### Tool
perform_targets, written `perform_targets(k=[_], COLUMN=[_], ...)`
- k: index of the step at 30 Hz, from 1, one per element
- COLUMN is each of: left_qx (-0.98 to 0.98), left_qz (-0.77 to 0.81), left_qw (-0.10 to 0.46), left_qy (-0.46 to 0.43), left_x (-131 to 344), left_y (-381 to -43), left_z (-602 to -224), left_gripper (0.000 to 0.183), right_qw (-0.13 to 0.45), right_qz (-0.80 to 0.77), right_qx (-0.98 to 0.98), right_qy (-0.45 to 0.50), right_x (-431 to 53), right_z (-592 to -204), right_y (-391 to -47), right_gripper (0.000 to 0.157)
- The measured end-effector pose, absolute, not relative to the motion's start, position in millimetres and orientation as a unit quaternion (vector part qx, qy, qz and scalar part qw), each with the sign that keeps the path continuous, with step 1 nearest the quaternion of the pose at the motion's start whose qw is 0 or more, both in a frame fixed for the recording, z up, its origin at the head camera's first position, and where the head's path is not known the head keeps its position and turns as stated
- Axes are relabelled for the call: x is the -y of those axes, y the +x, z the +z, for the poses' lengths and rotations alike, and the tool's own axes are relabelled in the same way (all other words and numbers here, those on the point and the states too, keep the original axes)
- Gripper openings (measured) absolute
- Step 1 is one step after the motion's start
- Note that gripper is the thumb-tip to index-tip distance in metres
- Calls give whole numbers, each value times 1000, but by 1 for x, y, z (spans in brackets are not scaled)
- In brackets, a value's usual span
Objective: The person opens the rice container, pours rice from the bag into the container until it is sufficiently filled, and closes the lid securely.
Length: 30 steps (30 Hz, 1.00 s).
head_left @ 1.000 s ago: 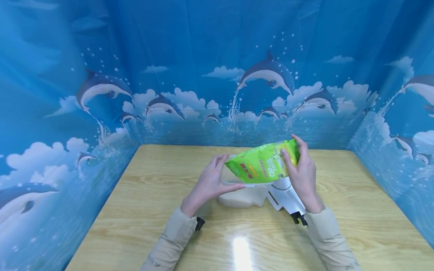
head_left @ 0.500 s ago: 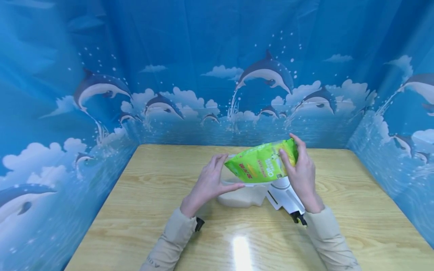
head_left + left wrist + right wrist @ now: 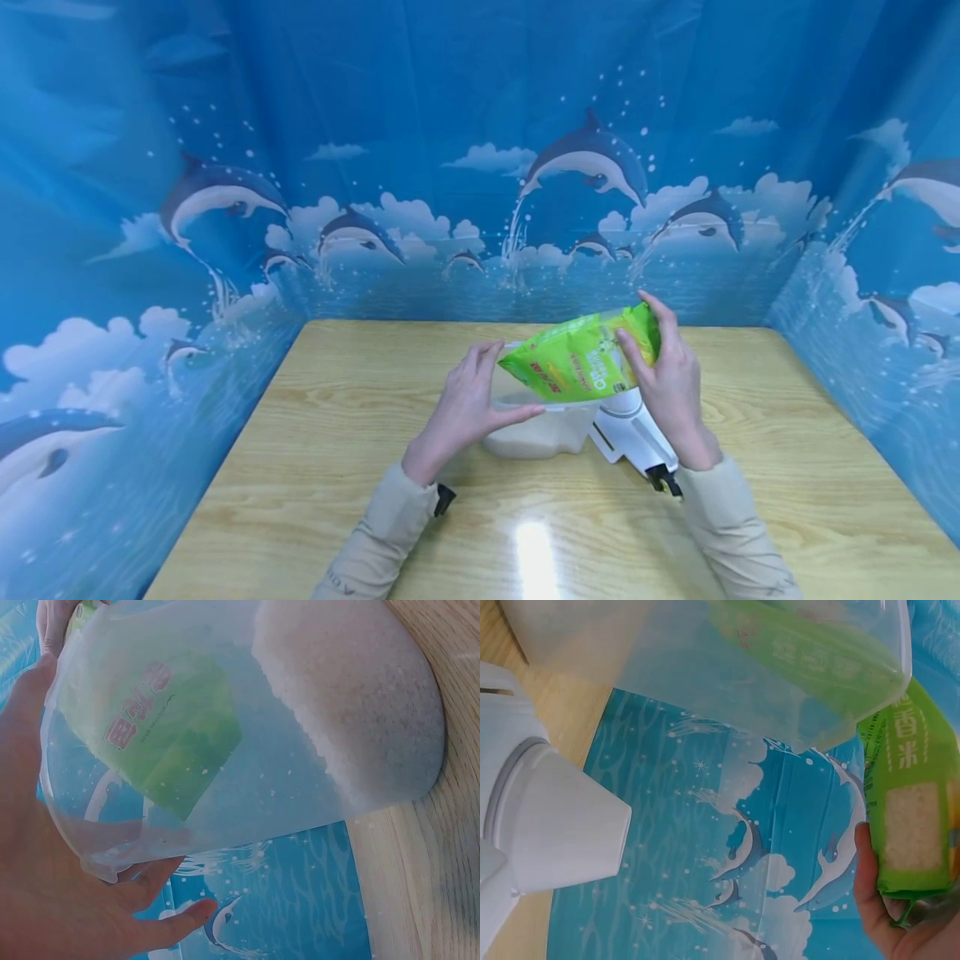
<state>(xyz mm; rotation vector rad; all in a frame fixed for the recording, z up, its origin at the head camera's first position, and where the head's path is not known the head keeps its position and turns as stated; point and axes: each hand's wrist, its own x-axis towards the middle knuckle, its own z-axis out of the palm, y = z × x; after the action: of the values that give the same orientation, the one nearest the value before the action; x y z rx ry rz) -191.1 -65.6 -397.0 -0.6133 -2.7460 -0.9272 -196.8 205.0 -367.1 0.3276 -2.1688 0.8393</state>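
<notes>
A green rice bag [image 3: 570, 358] with red and white lettering is tipped over a translucent plastic container [image 3: 536, 435]. Its lower end reaches inside, as the container wall [image 3: 277, 802] shows in the left wrist view. White rice [image 3: 367, 705] lies heaped at the container's bottom. My left hand [image 3: 463, 407] holds the container at its mouth, thumb on one side and fingers on the other. With my right hand [image 3: 671, 387] I grip the upper end of the bag, thumb on its front. The bag's opening is hidden from the head view.
Close to the container's right side lies a white plastic piece [image 3: 636, 437] with a cone-like part [image 3: 570, 817] and a black end. All stands on a wood-grain table [image 3: 360, 383]. A blue dolphin-print curtain [image 3: 465, 150] encloses the back and sides.
The right hand and the bag have risen very slightly. My left hand stays in place at the container.
</notes>
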Motion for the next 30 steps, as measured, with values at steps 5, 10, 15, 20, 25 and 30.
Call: perform_targets(k=[5,10,15,20,25,30], left_qx=[925,926,925,924,924,923], left_qz=[-308,-307,-312,-313,-314,-315], left_qw=[89,87,84,85,84,87], left_qy=[-205,-203,-202,-203,-203,-204], left_x=[66,66,66,66,66,65], left_y=[-192,-192,-192,-192,-191,-191], left_z=[-397,-396,-397,-397,-398,-398], left_gripper=[109,109,109,110,110,110], right_qw=[419,457,472,474,472,476], right_qz=[305,250,225,217,209,213], right_qx=[841,835,831,832,834,831], right_qy=[157,179,187,192,193,194], right_x=[-204,-202,-200,-200,-201,-201], right_z=[-364,-361,-360,-359,-359,-357], right_y=[-195,-194,-193,-192,-191,-190], right_gripper=[60,58,66,67,67,67])
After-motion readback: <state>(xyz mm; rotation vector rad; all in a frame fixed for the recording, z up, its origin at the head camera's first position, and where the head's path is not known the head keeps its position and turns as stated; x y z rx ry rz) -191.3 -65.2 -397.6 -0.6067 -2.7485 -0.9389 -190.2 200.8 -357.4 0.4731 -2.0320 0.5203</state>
